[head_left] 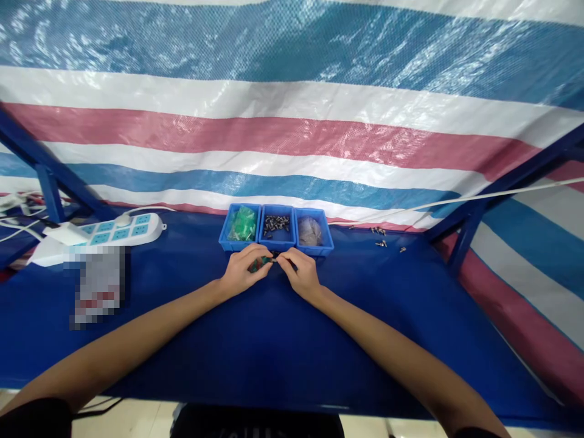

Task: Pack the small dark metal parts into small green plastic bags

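My left hand [247, 267] is closed around a small green-handled tool [259, 263], whose tip points toward my right hand. The fingers hide most of it, so its exact kind cannot be made out. My right hand [299, 272] meets it from the other side, with thumb and fingertips pinched on something tiny at the tool's tip. Both hands are just in front of three blue bins. Clear bags with green contents lie in the left bin [222, 240]. Dark small screws [277, 223] fill part of the middle bin [278, 244]. The right bin [326, 246] holds a clear plastic bag [310, 232].
Several loose small metal screws [382, 243] lie at the back right of the blue table [283, 353]. A white power strip [114, 234] and a blurred-out packet [100, 283] are on the left. Blue frame bars [465, 237] and a striped tarp [283, 134] stand behind.
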Motion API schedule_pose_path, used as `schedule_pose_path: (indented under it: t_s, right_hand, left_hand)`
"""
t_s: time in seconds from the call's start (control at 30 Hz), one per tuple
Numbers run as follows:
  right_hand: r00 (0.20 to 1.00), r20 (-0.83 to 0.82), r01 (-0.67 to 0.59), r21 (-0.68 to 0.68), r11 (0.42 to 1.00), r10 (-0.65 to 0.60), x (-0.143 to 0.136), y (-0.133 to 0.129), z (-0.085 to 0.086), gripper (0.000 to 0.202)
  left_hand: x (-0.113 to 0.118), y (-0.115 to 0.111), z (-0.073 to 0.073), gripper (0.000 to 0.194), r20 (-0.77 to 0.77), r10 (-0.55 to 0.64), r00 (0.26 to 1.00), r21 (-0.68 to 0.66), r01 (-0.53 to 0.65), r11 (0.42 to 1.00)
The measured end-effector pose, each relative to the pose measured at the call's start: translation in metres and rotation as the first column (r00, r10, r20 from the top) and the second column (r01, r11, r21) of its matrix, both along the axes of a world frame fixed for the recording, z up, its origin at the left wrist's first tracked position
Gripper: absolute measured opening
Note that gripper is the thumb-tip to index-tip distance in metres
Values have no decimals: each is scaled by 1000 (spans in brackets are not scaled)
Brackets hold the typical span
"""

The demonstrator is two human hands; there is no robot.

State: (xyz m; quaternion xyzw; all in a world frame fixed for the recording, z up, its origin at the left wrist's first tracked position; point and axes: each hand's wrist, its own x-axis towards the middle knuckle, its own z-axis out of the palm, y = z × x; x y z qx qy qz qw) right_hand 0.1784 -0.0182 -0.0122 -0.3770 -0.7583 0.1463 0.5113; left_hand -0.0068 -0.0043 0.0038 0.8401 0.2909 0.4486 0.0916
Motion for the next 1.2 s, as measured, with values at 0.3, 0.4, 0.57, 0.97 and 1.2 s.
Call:
schedule_pose_path:
  t_s: [0.3,0.4,0.57,0.97,1.2]
  right_hand:
    - [998,20,51,44,998,-52,-2,0,0,16]
    - [998,6,63,44,997,-63,-2,-1,1,16]
    - [999,-9,42,48,998,-42,-1,-4,2,15]
    - [1000,-7,-22,104,994,23,-1,-2,-3,23]
    - [1000,14,4,68,998,-5,-1,-2,-3,22]
  left_hand:
    - [1,-1,0,12,89,40,995,-81,-33,996]
    - [2,-3,2,14,106,76,991,-124,-63,990]
    - [1,-3,2,17,101,96,990,-143,-81,986]
    - [0,-2,1,17,90,102,991,-132,-90,987]
    - [1,-3,3,18,96,97,991,-123,-85,989]
